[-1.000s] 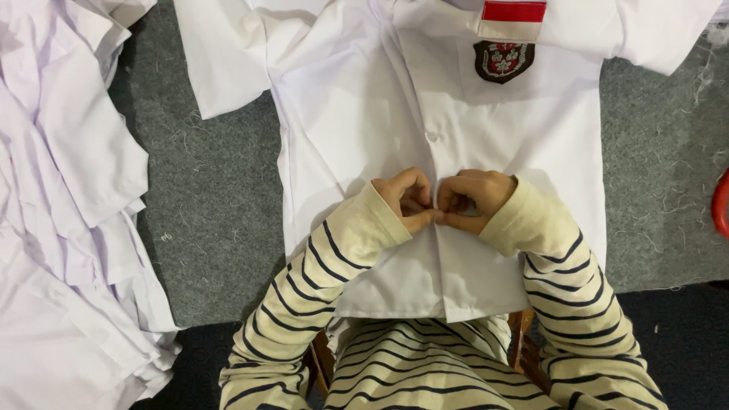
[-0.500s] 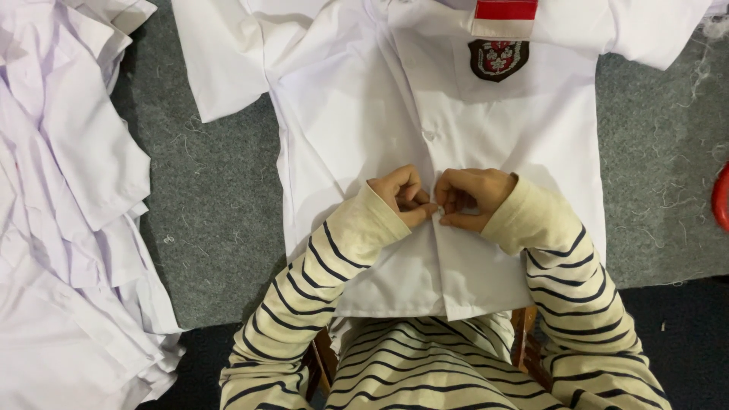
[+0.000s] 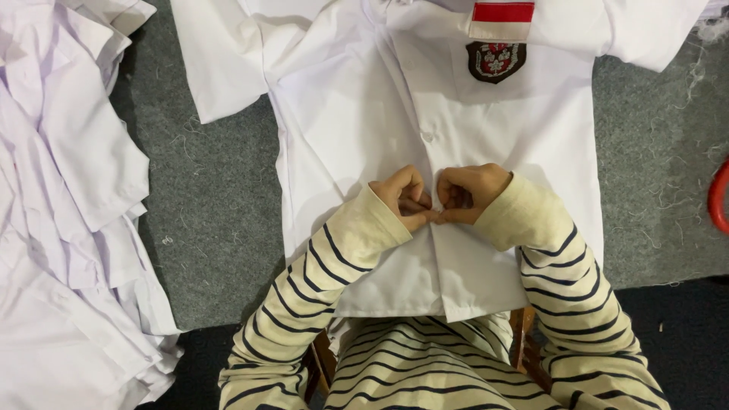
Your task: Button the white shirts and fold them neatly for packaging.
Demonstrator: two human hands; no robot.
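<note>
A person in a cream, dark-striped top is bending over a white shirt [image 3: 357, 129] that is lying flat and face up at the centre of a grey desk [image 3: 213, 228]. The left hand [image 3: 405, 196] and the right hand [image 3: 469, 193] are meeting knuckle to knuckle at the shirt's front placket, their fingers [image 3: 422, 216] curling closed and pinching the cloth just below a white button [image 3: 427, 137]. At one o'clock from the hands, a dark crest badge [image 3: 496, 61] is sitting under a red strip [image 3: 503, 13]. At nine o'clock, a heap of white garments [image 3: 61, 228] is lying well apart. At three o'clock, a red curved object [image 3: 717, 199] is showing at the edge.
</note>
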